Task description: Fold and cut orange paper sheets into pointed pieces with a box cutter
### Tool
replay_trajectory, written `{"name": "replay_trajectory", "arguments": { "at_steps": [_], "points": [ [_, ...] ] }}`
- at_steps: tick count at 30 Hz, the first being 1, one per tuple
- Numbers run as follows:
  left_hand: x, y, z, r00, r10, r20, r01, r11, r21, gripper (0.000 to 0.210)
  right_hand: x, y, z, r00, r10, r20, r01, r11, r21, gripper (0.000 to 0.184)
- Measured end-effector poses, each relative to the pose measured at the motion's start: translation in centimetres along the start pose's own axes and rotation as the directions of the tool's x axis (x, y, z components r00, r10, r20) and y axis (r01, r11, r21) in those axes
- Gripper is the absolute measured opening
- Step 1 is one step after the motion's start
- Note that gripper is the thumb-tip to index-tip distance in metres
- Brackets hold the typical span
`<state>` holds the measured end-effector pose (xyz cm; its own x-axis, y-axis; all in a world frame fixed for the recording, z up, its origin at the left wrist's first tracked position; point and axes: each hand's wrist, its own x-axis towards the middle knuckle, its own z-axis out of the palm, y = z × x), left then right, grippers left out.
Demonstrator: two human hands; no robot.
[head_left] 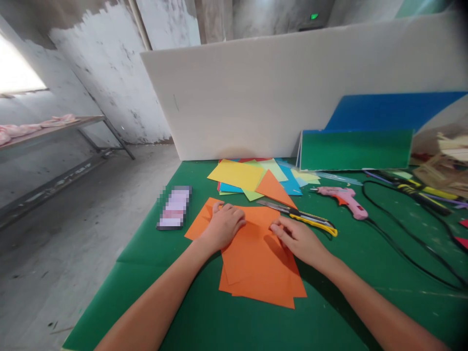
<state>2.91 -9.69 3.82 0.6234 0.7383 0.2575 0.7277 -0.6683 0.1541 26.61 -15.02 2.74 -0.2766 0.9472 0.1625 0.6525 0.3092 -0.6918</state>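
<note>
Several overlapping sheets of orange paper (pixel 261 273) lie on the green table in front of me. My left hand (pixel 224 225) rests palm down across their upper left part, fingers spread over the paper, with a smaller orange piece (pixel 199 222) jutting out to its left. Over the right side of the sheets, my right hand (pixel 298 239) has its thumb and index finger brought together. Whatever is in that pinch is too small to make out. A yellow and black utility knife (pixel 303 216) lies just beyond the right hand, its blade over the paper's top edge.
Coloured paper sheets (pixel 237 173) and an orange triangle (pixel 275 189) lie farther back. A phone (pixel 175 207) is at left. A pink glue gun (pixel 343 197) with a black cord sits at right, near pliers (pixel 424 195). A white board (pixel 256 97) stands behind a green panel (pixel 354 150).
</note>
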Motion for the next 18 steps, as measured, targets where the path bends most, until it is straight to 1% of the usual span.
{"name": "replay_trajectory", "arguments": {
  "at_steps": [2, 3, 6, 9, 11, 12, 14, 16, 18],
  "points": [
    [-0.02, -0.04, -0.10, 0.996, -0.052, -0.074, 0.050, 0.998, -0.032, 0.020, 0.10, 0.56, 0.25, 0.998, 0.065, -0.029, -0.059, 0.984, 0.165, 0.030],
    [-0.05, -0.02, -0.15, 0.990, -0.079, -0.118, 0.073, 0.996, -0.056, 0.020, 0.15, 0.79, 0.36, 0.995, 0.093, -0.029, -0.082, 0.961, 0.264, 0.031],
    [-0.21, 0.12, -0.31, 0.956, -0.148, -0.253, 0.110, 0.981, -0.158, 0.018, 0.38, 1.13, 0.48, 0.989, 0.149, 0.003, -0.130, 0.847, 0.516, 0.046],
    [-0.39, 0.30, -0.45, 0.907, -0.175, -0.383, 0.073, 0.961, -0.266, 0.018, 0.66, 1.05, 0.30, 0.988, 0.152, -0.006, -0.107, 0.727, 0.679, 0.056],
    [-0.49, 0.39, -0.50, 0.879, -0.157, -0.450, 0.000, 0.944, -0.329, 0.021, 0.79, 1.01, 0.17, 0.993, 0.115, -0.007, -0.072, 0.666, 0.742, 0.056],
    [-0.53, 0.43, -0.48, 0.869, -0.144, -0.474, -0.043, 0.931, -0.363, 0.023, 0.81, 1.03, 0.14, 0.996, 0.085, -0.006, -0.051, 0.654, 0.755, 0.056],
    [-0.57, 0.52, -0.38, 0.851, -0.126, -0.510, -0.123, 0.896, -0.426, 0.025, 0.78, 1.12, 0.15, 0.999, 0.029, -0.041, 0.011, 0.675, 0.738, 0.055],
    [-0.57, 0.66, -0.21, 0.838, -0.117, -0.532, -0.189, 0.853, -0.486, 0.026, 0.66, 1.17, 0.14, 0.992, -0.004, -0.123, 0.084, 0.753, 0.653, 0.050],
    [-0.53, 0.83, -0.06, 0.836, -0.099, -0.539, -0.235, 0.824, -0.515, 0.025, 0.49, 1.08, -0.02, 0.979, -0.045, -0.198, 0.144, 0.842, 0.520, 0.041]
  ]
}}
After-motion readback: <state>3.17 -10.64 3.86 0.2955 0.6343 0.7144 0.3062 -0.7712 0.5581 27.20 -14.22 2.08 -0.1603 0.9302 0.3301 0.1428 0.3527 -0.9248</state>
